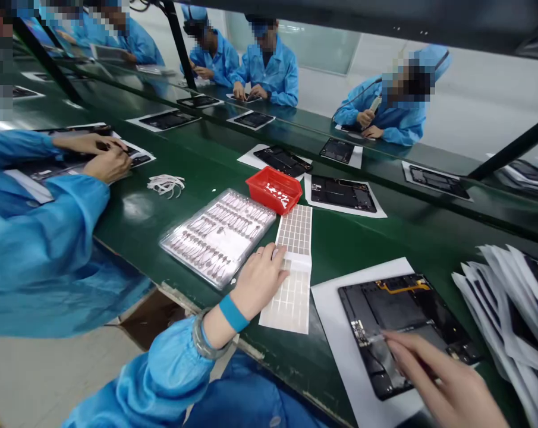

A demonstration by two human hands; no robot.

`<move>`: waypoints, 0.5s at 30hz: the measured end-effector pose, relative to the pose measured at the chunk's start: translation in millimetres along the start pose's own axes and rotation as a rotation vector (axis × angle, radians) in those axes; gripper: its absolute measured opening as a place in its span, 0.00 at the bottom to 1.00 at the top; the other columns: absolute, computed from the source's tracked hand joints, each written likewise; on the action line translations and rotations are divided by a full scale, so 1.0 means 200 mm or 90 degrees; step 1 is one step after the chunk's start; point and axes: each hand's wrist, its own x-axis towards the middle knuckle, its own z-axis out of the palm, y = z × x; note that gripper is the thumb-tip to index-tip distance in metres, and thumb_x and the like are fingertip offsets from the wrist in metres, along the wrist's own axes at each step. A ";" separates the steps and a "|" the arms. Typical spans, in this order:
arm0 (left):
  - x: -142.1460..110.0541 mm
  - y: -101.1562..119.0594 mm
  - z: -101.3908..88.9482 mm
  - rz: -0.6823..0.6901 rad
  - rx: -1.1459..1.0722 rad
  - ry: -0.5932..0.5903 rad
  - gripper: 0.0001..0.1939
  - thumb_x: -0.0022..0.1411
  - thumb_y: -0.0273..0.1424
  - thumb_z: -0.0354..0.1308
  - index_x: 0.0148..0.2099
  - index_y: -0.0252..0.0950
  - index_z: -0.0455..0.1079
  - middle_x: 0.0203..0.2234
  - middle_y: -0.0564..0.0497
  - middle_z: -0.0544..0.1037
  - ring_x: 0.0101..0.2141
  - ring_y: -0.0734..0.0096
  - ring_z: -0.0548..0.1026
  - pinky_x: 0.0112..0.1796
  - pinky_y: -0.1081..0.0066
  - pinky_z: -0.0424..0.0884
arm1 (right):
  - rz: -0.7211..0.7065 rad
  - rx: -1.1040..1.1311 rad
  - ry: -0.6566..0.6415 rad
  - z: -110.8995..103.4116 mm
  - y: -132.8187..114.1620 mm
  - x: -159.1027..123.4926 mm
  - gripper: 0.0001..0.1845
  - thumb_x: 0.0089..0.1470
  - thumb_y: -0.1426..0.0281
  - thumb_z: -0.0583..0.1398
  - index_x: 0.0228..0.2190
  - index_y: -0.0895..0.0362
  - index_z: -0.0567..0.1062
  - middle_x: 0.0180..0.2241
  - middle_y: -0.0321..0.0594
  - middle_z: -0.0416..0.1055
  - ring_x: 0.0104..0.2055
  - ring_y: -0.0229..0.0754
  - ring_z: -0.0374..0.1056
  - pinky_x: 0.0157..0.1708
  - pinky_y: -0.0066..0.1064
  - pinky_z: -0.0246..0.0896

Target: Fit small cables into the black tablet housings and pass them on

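My left hand (pixel 260 279) rests on a white sticker sheet (pixel 293 267), its fingers curled and pinching at a small square near the sheet's fold. My right hand (pixel 442 380) reaches over an opened black tablet (pixel 402 324) lying on white paper (pixel 335 333). Its fingers lie close together and press a strip of clear film onto the tablet's lower part. A clear tray of small flex parts (pixel 219 235) sits just left of my left hand. A red bin (pixel 274 189) stands behind the sticker sheet.
A stack of paper-wrapped tablets (pixel 509 315) lies at the right. More opened tablets (pixel 342 193) on paper ride the green belt (pixel 161 208). A co-worker in blue (pixel 37 238) works at my left; others sit across. White strips (pixel 166 184) lie loose.
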 end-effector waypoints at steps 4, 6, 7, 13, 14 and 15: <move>-0.01 0.00 0.04 -0.008 -0.005 0.004 0.19 0.63 0.31 0.57 0.54 0.31 0.62 0.49 0.39 0.67 0.45 0.55 0.69 0.44 0.59 0.68 | -0.363 -0.183 -0.076 0.25 -0.40 0.35 0.14 0.59 0.65 0.51 0.36 0.50 0.76 0.37 0.42 0.75 0.40 0.46 0.71 0.40 0.39 0.66; 0.00 0.00 0.05 -0.009 -0.005 0.008 0.17 0.62 0.32 0.58 0.51 0.31 0.64 0.47 0.41 0.69 0.44 0.56 0.69 0.43 0.59 0.68 | -0.434 -0.291 -0.075 0.40 -0.51 0.49 0.13 0.60 0.69 0.51 0.40 0.54 0.75 0.40 0.44 0.73 0.43 0.46 0.68 0.40 0.36 0.65; 0.00 -0.01 0.05 -0.011 -0.004 0.010 0.16 0.62 0.33 0.58 0.50 0.32 0.65 0.47 0.42 0.69 0.44 0.56 0.69 0.43 0.59 0.68 | -0.451 -0.336 -0.085 0.46 -0.54 0.53 0.13 0.60 0.70 0.52 0.40 0.55 0.75 0.40 0.44 0.73 0.44 0.46 0.68 0.40 0.35 0.65; 0.00 -0.01 0.07 -0.018 -0.008 0.019 0.14 0.62 0.36 0.59 0.46 0.33 0.67 0.43 0.44 0.71 0.42 0.57 0.69 0.41 0.61 0.68 | -0.470 -0.412 -0.140 0.59 -0.58 0.62 0.10 0.59 0.73 0.53 0.31 0.56 0.74 0.35 0.44 0.72 0.41 0.46 0.67 0.38 0.34 0.63; -0.01 -0.01 0.07 -0.020 -0.009 0.021 0.14 0.62 0.36 0.59 0.46 0.33 0.67 0.43 0.44 0.71 0.42 0.57 0.69 0.41 0.61 0.68 | -0.471 -0.412 -0.143 0.59 -0.59 0.62 0.10 0.59 0.74 0.53 0.31 0.57 0.74 0.35 0.44 0.72 0.41 0.46 0.67 0.38 0.34 0.63; -0.01 -0.01 0.07 -0.021 -0.010 0.022 0.14 0.62 0.36 0.59 0.46 0.33 0.67 0.43 0.44 0.71 0.42 0.57 0.69 0.40 0.61 0.68 | -0.471 -0.411 -0.147 0.59 -0.59 0.63 0.10 0.58 0.74 0.53 0.30 0.57 0.74 0.34 0.45 0.72 0.41 0.46 0.67 0.38 0.34 0.62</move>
